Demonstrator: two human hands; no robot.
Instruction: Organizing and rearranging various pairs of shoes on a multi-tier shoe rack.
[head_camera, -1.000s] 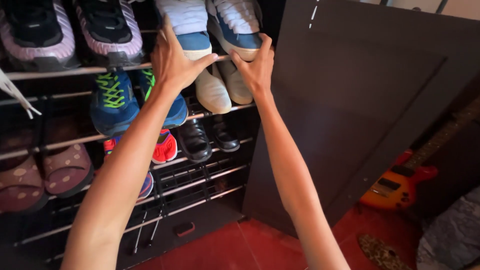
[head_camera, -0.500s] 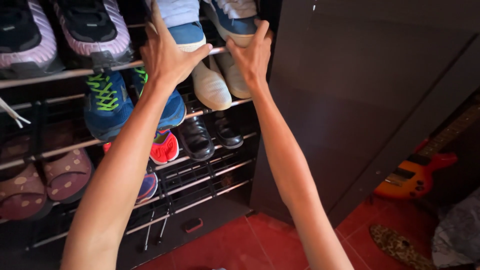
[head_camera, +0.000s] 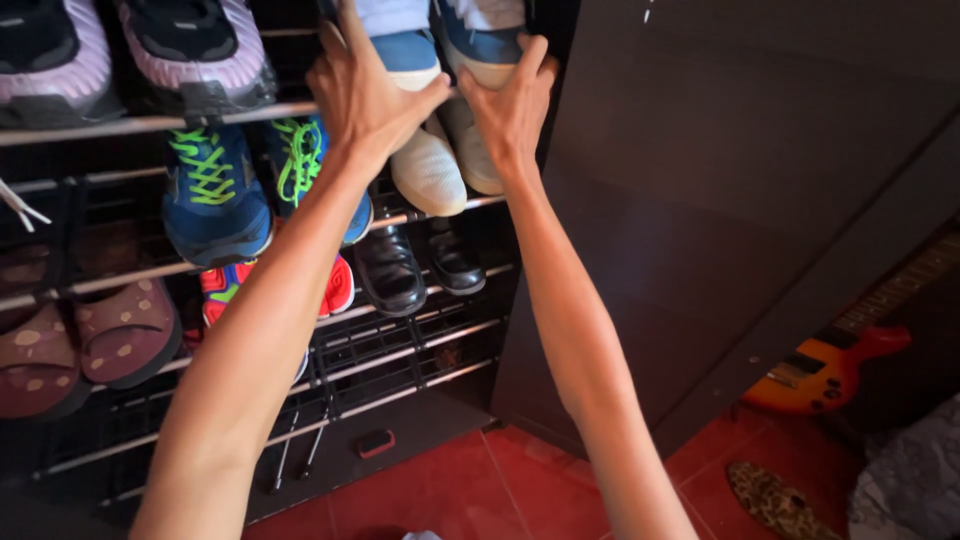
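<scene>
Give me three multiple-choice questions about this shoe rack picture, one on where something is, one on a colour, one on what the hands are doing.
1. Where is the orange guitar?
A. On the top rail
B. Low on the right, beyond the dark cabinet door
C. Under the sandals

2. What colour are the laces on the blue sneakers?
A. Bright green
B. White
C. Red

3. What are the left hand and right hand doing?
A. Hanging free
B. Holding the guitar
C. Touching the blue and white shoes on the top rail

Answers: 1 B, it stands beside the red floor at lower right. 2 A, green lacing shows clearly. 3 C, both hands press the heels.
</scene>
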